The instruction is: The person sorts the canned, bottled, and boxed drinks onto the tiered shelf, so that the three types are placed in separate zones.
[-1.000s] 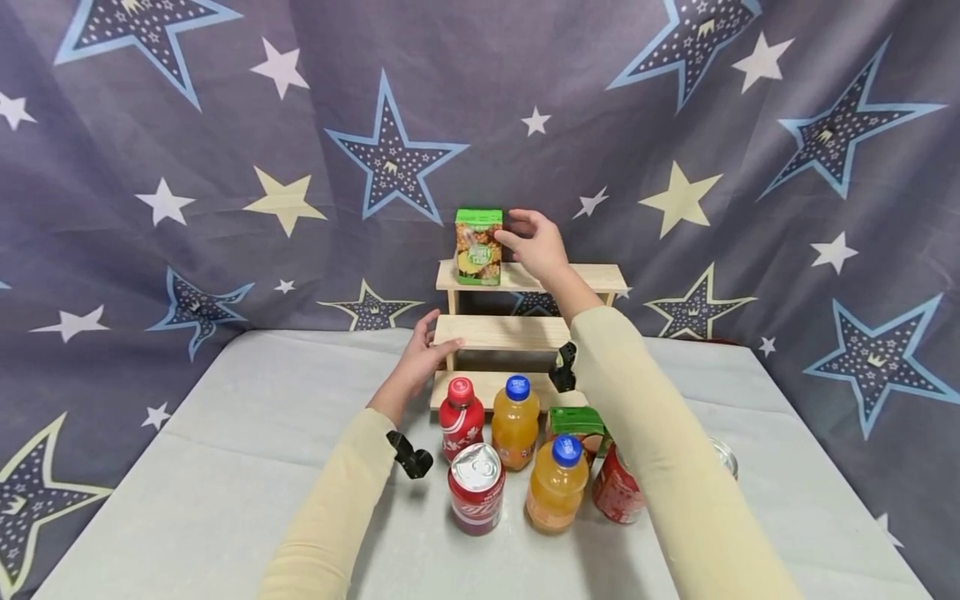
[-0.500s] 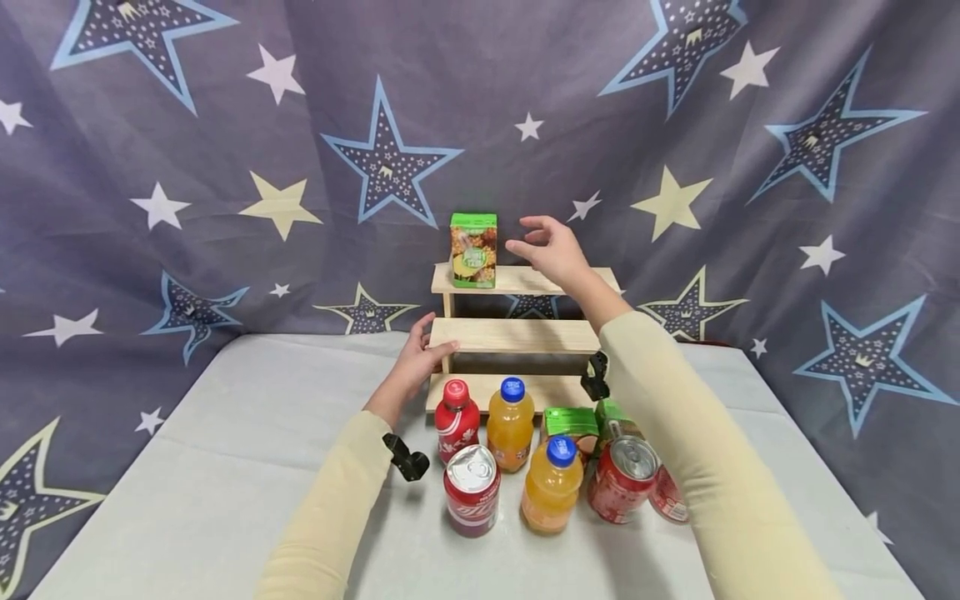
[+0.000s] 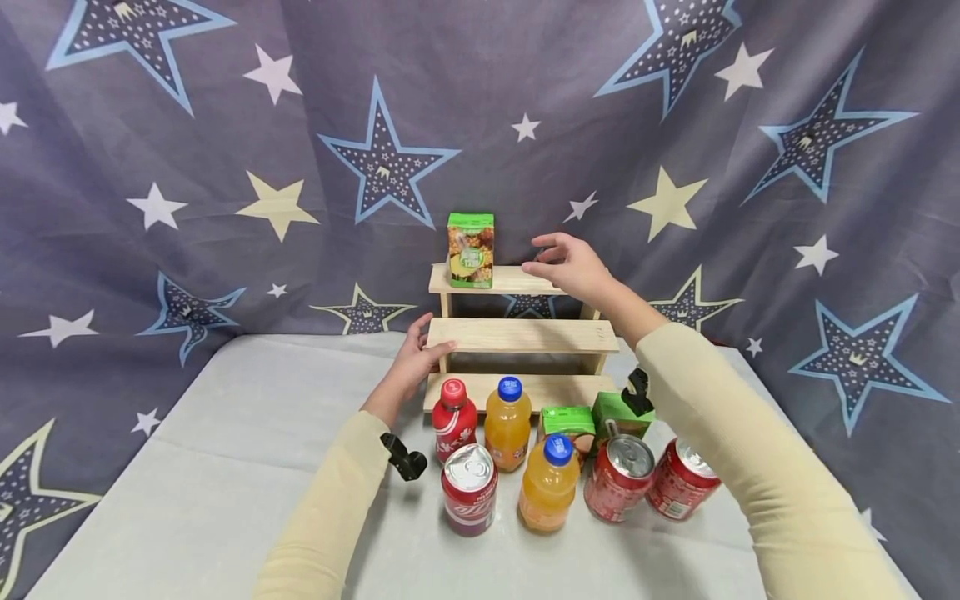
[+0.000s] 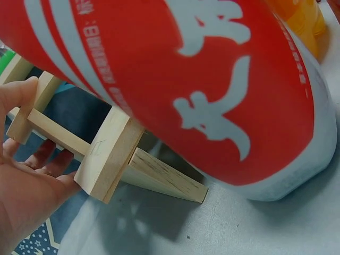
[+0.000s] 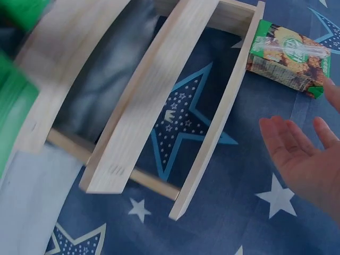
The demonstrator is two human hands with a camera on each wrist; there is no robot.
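Observation:
A three-tier wooden display shelf [image 3: 525, 335] stands at the back of the table. My left hand [image 3: 412, 364] holds its left end at the middle tier; in the left wrist view, the thumb lies on the wood and the fingers [image 4: 56, 162] reach behind the side frame. On the top tier, at the left, a green juice box [image 3: 471, 252] with a fruit picture stands upright. Right of that box, apart from it, my right hand [image 3: 576, 268] hovers over the top tier with nothing in it, its fingers loosely bent. The right wrist view shows the same empty hand [image 5: 305, 159].
In front of the shelf stand a red bottle [image 3: 454, 421], two orange juice bottles [image 3: 507, 425] with blue caps, two green juice boxes [image 3: 567, 427] and three red cans [image 3: 470, 492]. A starry cloth [image 3: 360, 50] hangs close behind the shelf.
My right hand has let go of the juice box and moved right and slightly down, leaving the box on the top tier. The left hand keeps its hold on the shelf.

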